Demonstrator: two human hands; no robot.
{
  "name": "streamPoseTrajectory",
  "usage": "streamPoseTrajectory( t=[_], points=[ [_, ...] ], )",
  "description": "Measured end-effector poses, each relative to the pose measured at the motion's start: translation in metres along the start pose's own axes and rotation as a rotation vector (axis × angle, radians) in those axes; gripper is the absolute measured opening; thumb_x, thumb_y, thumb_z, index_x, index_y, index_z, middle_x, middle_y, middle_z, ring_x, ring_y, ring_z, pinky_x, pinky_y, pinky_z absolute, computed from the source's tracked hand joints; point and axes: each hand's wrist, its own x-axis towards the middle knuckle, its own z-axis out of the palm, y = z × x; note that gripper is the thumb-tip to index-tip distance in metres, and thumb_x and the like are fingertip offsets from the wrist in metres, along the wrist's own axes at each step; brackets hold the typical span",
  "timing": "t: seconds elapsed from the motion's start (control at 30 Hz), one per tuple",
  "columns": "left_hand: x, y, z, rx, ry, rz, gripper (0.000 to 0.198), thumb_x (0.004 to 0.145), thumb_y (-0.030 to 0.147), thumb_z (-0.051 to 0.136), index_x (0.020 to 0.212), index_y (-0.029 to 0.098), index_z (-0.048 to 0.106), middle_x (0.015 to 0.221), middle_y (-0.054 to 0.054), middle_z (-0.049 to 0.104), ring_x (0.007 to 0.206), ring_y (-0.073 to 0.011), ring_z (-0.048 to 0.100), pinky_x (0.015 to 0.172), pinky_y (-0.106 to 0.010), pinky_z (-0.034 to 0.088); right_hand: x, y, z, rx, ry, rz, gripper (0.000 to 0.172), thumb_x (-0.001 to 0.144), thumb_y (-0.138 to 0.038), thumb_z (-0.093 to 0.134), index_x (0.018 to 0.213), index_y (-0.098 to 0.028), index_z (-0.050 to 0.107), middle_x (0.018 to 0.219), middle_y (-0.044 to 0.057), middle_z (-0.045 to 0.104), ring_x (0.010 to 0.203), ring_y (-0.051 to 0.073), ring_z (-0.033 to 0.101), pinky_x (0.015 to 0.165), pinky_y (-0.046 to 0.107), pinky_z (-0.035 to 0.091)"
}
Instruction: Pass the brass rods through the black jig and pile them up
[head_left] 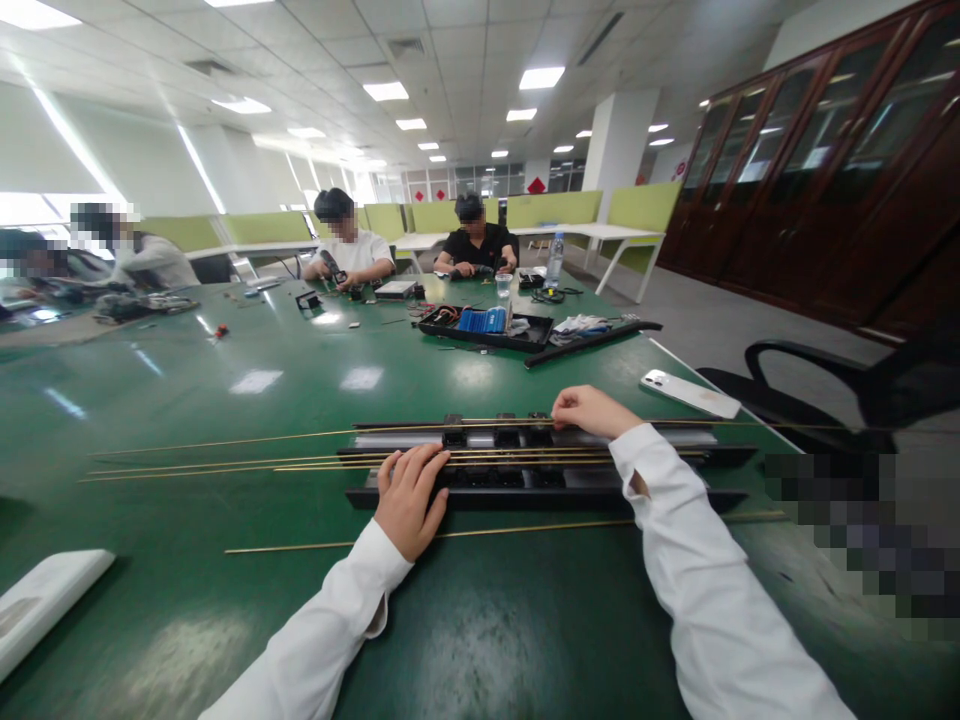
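Two long black channel-like housings (360,498) lie side by side across the green table in front of me, with small dark blocks (506,436) set along them. Several thin brass rods (300,465) rest lengthwise over the housings and stick out far to the left. My left hand (411,500) lies with its fingers stretched out over the near rods and the housing edge. At the far housing, my right hand (589,412) is closed in a pinch on a thin brass rod (495,423). Nearer to me, one loose brass rod (517,531) passes under or behind my left wrist.
A white phone (690,393) lies by the table's right edge, near a black chair (825,385). Further back are a black tray (536,330) with blue parts, a water bottle (555,260) and a plastic cup (503,286). Several people sit working around the table. A white object (52,600) lies at left.
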Motion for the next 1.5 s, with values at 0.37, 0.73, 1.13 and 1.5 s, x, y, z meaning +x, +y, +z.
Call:
streamPoseTrajectory(
  t=[0.37,0.73,1.13,1.5],
  points=[
    [0.001,0.002,-0.001,-0.008,-0.004,0.002,0.039,0.082,0.021,0.039,0.121,0.018,0.041,0.123,-0.01,0.047,0.115,-0.0221,0.04,0.099,-0.042,0.019,-0.002,-0.009,0.005,-0.02,0.068,0.05,0.005,0.059,-0.016,0.053,0.058,-0.016,0.058,0.059,0.003,0.066,0.061,0.013,0.059,0.058,0.019,0.043],
    [0.0,0.001,-0.001,-0.012,-0.004,0.001,0.039,0.082,0.021,0.04,0.121,0.018,0.042,0.123,-0.009,0.047,0.116,-0.0222,0.04,0.099,-0.042,0.019,0.001,0.002,0.003,0.013,0.07,0.056,0.004,0.058,-0.017,0.054,0.057,-0.016,0.058,0.058,0.003,0.066,0.061,0.014,0.059,0.06,0.02,0.044],
    [-0.001,-0.002,0.0,-0.017,0.002,0.0,0.039,0.082,0.021,0.039,0.121,0.019,0.042,0.123,-0.009,0.048,0.115,-0.0224,0.04,0.099,-0.042,0.019,-0.003,0.008,-0.005,0.069,0.075,0.104,0.002,0.057,-0.014,0.057,0.058,-0.016,0.058,0.058,0.003,0.067,0.061,0.014,0.062,0.061,0.02,0.046],
    [-0.002,-0.003,0.0,-0.014,-0.001,-0.003,0.039,0.082,0.021,0.039,0.121,0.019,0.041,0.123,-0.009,0.047,0.116,-0.0222,0.039,0.099,-0.042,0.019,-0.002,0.024,-0.009,0.136,0.057,0.12,0.002,0.058,-0.014,0.055,0.058,-0.016,0.055,0.055,0.003,0.065,0.058,0.014,0.062,0.06,0.021,0.047]
  ],
)
